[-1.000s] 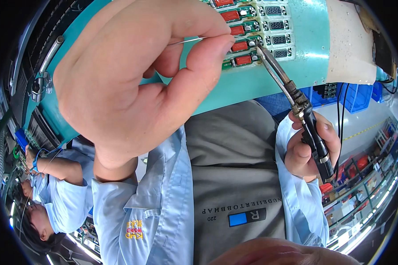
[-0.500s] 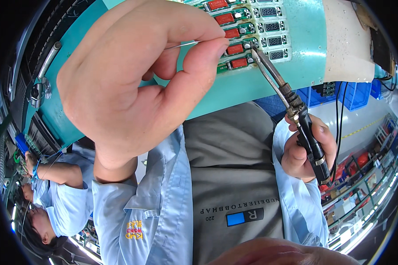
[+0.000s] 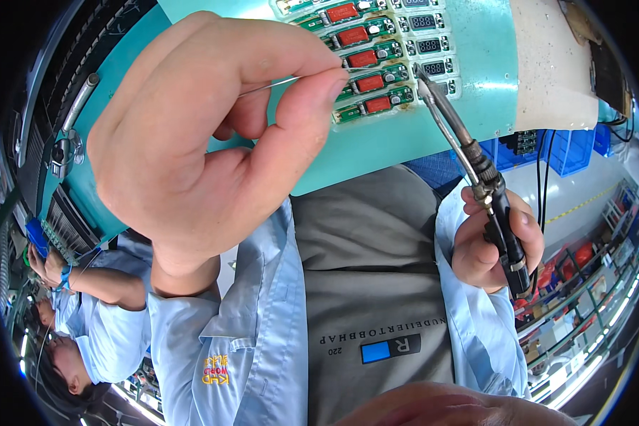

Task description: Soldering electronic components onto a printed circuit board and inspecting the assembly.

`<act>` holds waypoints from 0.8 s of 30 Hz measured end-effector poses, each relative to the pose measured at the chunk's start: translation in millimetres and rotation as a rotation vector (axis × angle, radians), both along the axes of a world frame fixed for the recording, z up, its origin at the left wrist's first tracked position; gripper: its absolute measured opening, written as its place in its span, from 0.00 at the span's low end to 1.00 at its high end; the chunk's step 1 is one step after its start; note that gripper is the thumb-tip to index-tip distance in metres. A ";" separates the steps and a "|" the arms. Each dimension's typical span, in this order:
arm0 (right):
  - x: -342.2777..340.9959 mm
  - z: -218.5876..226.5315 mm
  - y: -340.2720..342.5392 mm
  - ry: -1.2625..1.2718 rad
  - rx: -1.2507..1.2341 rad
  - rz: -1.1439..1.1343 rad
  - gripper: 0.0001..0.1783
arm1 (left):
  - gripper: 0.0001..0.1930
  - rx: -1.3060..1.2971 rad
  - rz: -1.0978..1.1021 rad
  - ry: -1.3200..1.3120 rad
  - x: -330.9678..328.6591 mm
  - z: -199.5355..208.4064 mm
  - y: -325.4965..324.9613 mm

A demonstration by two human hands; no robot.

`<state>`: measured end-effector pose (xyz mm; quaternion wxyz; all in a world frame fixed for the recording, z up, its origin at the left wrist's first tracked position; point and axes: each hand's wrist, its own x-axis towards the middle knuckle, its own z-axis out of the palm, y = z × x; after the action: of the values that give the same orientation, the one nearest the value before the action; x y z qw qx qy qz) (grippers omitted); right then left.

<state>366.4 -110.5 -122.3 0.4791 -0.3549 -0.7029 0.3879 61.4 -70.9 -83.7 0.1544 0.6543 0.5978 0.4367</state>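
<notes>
My left hand (image 3: 199, 135) is over the teal work surface, thumb and forefinger pinching a thin silvery solder wire (image 3: 284, 82). The wire's end points at a row of small green circuit boards (image 3: 397, 73), each with a red block component (image 3: 370, 84). My right hand (image 3: 476, 248) grips the black handle of a soldering iron (image 3: 491, 188), which has a thin metal tube along its shaft. Its tip is at the left edge of a small black digit display (image 3: 434, 67), right of the boards; whether it touches cannot be told. My left fingers hide part of the boards.
Blue plastic bins (image 3: 574, 153) stand beyond the table's near right edge, with black cables (image 3: 544, 177) hanging by them. At the left is a metal rod fixture (image 3: 82, 103). A co-worker (image 3: 106, 319) handles a green board farther left.
The iron's tip has moved right, from the end of a green board to beside a display. My left hand and the wire have shifted slightly left, as have the boards in view.
</notes>
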 end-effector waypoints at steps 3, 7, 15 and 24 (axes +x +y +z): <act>6.1 2.9 2.0 -0.059 0.009 0.027 0.32 | 0.09 0.026 -0.003 -0.008 -2.2 -3.7 -2.2; -6.0 -2.6 4.2 0.021 0.064 -0.020 0.32 | 0.10 -0.166 -0.074 0.043 5.0 15.9 8.4; 1.0 -0.1 6.9 0.013 0.064 0.059 0.32 | 0.10 0.014 -0.072 -0.001 2.2 3.3 -1.1; 6.0 2.1 1.1 -0.057 -0.027 0.035 0.30 | 0.09 0.012 -0.061 0.020 10.0 -0.1 -2.4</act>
<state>372.4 -109.4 -120.3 0.4472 -0.3601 -0.7169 0.3955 71.5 -73.3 -83.8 0.1576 0.6774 0.5767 0.4287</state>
